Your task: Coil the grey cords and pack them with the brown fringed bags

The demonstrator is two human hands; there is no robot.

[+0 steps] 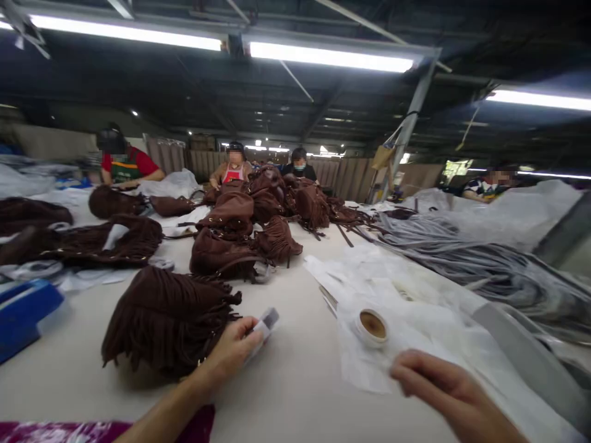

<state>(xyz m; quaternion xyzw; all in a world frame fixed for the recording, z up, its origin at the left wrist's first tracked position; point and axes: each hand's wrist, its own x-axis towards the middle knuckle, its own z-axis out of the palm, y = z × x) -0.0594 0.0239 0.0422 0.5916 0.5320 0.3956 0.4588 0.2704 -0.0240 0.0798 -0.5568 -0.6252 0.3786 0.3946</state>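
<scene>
My left hand [236, 346] is closed around a small flat grey-and-white piece [268, 321], perhaps a packet or tag; its kind is unclear. Beside that hand, a dark brown fringed bag [166, 314] lies on the pale table [295, 394], its near edge partly behind my wrist. My right hand [429, 378] hovers at the lower right with fingers curled together, slightly blurred. Whatever it may pinch cannot be made out. Just beyond it, a roll of tape [372, 326] with a brown core rests on white sheets [364, 369].
More brown bags [231, 215] are heaped further back. A blue tape dispenser-like object [28, 314] stands at the left edge. Bundled grey strips [489, 277] and clear plastic [521, 209] cover the right side. Several people [127, 163] work across the table.
</scene>
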